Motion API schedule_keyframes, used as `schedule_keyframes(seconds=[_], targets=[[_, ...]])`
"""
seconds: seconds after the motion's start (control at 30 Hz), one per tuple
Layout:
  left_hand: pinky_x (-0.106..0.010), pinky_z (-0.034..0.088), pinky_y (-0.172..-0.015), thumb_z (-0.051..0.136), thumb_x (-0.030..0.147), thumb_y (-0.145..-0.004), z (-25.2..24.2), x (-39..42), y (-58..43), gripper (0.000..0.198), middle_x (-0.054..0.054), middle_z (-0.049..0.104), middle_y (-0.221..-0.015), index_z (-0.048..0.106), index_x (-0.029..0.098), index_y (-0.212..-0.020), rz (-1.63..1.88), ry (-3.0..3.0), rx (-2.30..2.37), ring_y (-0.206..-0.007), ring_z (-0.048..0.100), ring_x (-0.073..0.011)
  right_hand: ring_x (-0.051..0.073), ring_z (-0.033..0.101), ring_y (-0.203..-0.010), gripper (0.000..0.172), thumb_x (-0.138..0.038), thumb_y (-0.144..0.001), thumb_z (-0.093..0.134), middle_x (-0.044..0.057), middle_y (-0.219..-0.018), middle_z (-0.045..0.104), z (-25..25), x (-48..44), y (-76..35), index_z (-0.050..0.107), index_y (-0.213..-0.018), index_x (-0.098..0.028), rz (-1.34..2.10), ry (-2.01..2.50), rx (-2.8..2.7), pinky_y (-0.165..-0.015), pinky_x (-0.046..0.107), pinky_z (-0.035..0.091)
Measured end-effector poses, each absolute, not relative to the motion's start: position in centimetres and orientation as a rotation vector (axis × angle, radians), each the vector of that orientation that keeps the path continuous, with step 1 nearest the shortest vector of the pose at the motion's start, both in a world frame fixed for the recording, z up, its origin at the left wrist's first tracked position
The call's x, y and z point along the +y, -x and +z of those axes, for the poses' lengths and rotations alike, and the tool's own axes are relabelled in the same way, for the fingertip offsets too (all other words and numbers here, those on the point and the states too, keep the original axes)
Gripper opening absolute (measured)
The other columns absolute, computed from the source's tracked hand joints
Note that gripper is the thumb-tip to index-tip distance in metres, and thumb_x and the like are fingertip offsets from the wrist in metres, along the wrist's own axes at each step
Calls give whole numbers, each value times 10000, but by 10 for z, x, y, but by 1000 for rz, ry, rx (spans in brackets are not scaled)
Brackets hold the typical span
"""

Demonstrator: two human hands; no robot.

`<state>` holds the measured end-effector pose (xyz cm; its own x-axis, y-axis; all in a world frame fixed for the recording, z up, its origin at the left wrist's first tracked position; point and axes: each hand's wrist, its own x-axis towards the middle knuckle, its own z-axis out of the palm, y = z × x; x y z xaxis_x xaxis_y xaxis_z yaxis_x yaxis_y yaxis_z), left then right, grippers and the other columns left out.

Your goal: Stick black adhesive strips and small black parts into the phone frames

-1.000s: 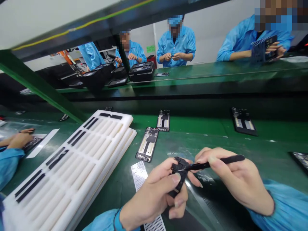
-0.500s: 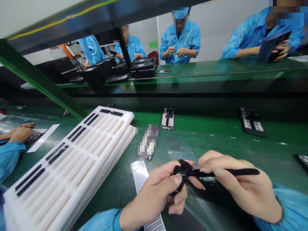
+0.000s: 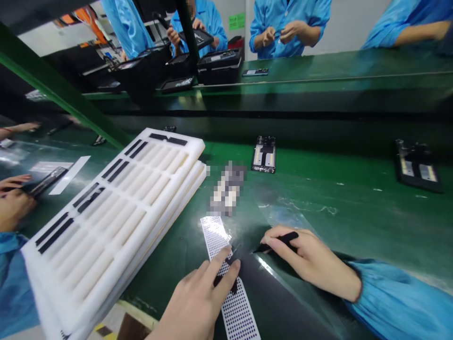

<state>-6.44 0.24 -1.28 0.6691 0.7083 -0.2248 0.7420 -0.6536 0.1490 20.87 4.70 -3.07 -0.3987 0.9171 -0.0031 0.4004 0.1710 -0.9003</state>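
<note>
1. Green bench top [image 3: 371,226] runs beneath both hands, shiny in patches.
2. On it, the left hand [image 3: 198,295] has its fingertips on a small dark part [image 3: 234,286], which lies over a dotted white strip [image 3: 242,314]; its fingers are slightly parted, and I cannot tell whether they pinch the part or only rest there.
3. To the right, apart from that part, the right hand [image 3: 311,259] pinches a black tool [image 3: 288,237], tip angled down and leftward.
4. Clear film [image 3: 283,212] lies just beyond the right hand.
5. Left of the left hand, stacked white slotted trays [image 3: 193,144] carry black strips [image 3: 55,235].
6. Farther past the hands sit a phone frame [image 3: 264,153] and, rightward, another device [image 3: 417,165].
7. Outermost, a co-worker's hand [image 3: 16,205] shows far left; people in blue [image 3: 288,23] work opposite.
</note>
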Motion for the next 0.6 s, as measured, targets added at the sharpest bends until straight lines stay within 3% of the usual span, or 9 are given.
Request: schedule_keyframes(seconds=[0.1, 0.23, 0.6], targets=[[-472, 615, -785, 452, -22, -663, -14, -2, 63, 898, -200, 327, -1610, 365, 237, -1519, -408, -2717, 1184, -1013, 678, -308, 175, 707, -879, 261, -357, -1036, 469, 24, -927, 737, -32, 50, -197, 687, -958, -236, 1208, 1240, -1875, -778, 270, 524], [-482, 621, -743, 472, -33, -606, -16, -3, 63, 989, -206, 261, -1635, 330, 259, -1540, -508, -2704, 1195, -1041, 670, -336, 175, 701, -889, 252, -346, -1034, 474, 25, -939, 732, -33, 54, -178, 681, -943, -234, 1229, 1208, -1886, -808, 275, 515], [-450, 626, -721, 481, -39, -652, -16, 3, 65, 949, -180, 237, -1645, 351, 280, -1536, -558, -2597, 1159, -1003, 673, -307, 140, 699, -833, 223, -315, -1035, 490, 6, -902, 724, -31, 53, -162, 675, -952, -221, 1262, 1175, -1835, -760, 239, 509]])
